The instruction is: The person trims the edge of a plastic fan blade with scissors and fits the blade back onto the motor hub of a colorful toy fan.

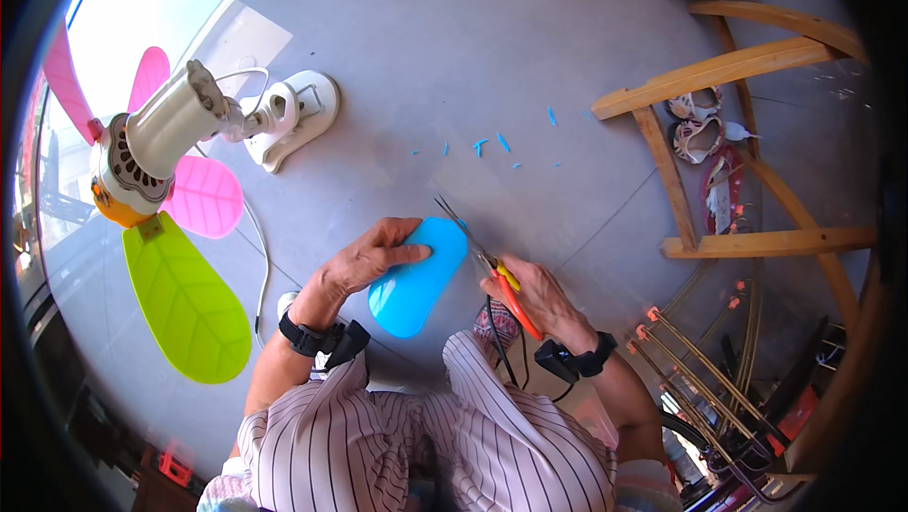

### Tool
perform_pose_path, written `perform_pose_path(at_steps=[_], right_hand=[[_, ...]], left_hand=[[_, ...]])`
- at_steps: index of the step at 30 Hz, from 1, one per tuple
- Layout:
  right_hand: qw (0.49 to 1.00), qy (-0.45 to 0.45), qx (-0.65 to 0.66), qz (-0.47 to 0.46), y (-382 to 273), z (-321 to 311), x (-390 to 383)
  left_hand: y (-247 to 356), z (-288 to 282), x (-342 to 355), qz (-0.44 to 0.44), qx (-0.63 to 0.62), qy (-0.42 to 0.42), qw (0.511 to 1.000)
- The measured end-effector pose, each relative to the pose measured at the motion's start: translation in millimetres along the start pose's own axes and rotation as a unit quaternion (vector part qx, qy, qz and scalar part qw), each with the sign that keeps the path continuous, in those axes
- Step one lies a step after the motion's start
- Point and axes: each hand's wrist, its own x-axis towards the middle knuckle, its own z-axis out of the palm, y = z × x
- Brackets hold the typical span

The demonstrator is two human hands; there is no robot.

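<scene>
In my left hand (383, 257) is a flat blue plastic piece (416, 290), its thumb on top and the fingers around the far left edge. The piece is rounded at its near end and has angled edges at the far end. My right hand (541, 299) grips the red and yellow handles of a pair of scissors (509, 293). The long thin metal blades point away and to the left, beside the piece's far right edge. Whether the blades touch the piece I cannot tell. Small blue scraps (480, 147) lie scattered on the floor beyond my hands.
A white fan (156, 148) with pink and green leaf-shaped blades is at the left, its white cord on the grey tiled floor (407, 49). A wooden frame (719, 77) and sandals (695, 134) are at the right. Metal rods (705, 370) stand at the lower right.
</scene>
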Motion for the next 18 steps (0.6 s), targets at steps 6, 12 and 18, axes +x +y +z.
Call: perform_pose_path(at_steps=[6, 12, 18], right_hand=[[0.999, 0.023, 0.011, -0.021, 8, 6, 2], [1.0, -0.017, 0.009, -0.004, 3, 3, 2], [0.997, -0.054, -0.055, 0.024, 3, 4, 10]], left_hand=[[-8, -11, 5, -0.025, -0.011, -0.018, 0.999], [-11, -11, 2, -0.04, -0.015, -0.01, 0.999], [-12, -14, 4, -0.016, 0.004, -0.049, 0.999]])
